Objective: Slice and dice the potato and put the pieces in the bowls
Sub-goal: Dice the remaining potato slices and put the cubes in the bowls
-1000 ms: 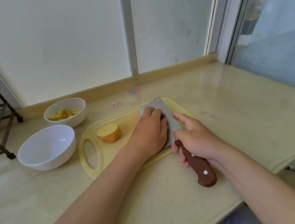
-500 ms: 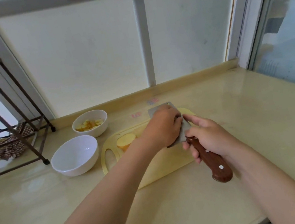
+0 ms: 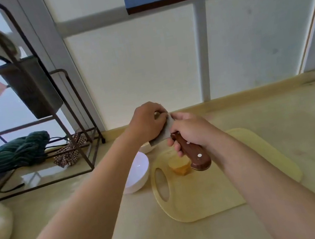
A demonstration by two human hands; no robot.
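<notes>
A metal rack (image 3: 92, 166) is standing at the back left corner of the tabletop (image 3: 277, 120), with a green cloth (image 3: 18, 151) lying on its lower shelf.

To its right, two white bowls are sitting just left of the cutting board (image 3: 225, 181). The near bowl (image 3: 138, 174) is partly covered by the left forearm. Only a sliver of the far bowl (image 3: 145, 148) is showing.

The left hand (image 3: 146, 123) is being held above the bowls, its fingers (image 3: 161, 114) curling over the far end of the knife (image 3: 167, 131) blade. Whatever is lying under them is hidden.

The right hand (image 3: 191, 130) is gripping the wooden handle with its fingers wrapped fully round it. The knife is raised off the tabletop. Its long axis is running from the handle butt, pointing near and right, to the blade, pointing far and left.

The potato (image 3: 180, 167) is sitting on the left end of the cutting board, just beside the grip hole and partly behind the handle butt. It is too blurred to give its axis.

The board is lying lengthwise along the tabletop, hole end to the left. Bare tabletop is running from the board's far side to the back edge, from its right end towards the back right corner, and from its near side towards the near edge.
</notes>
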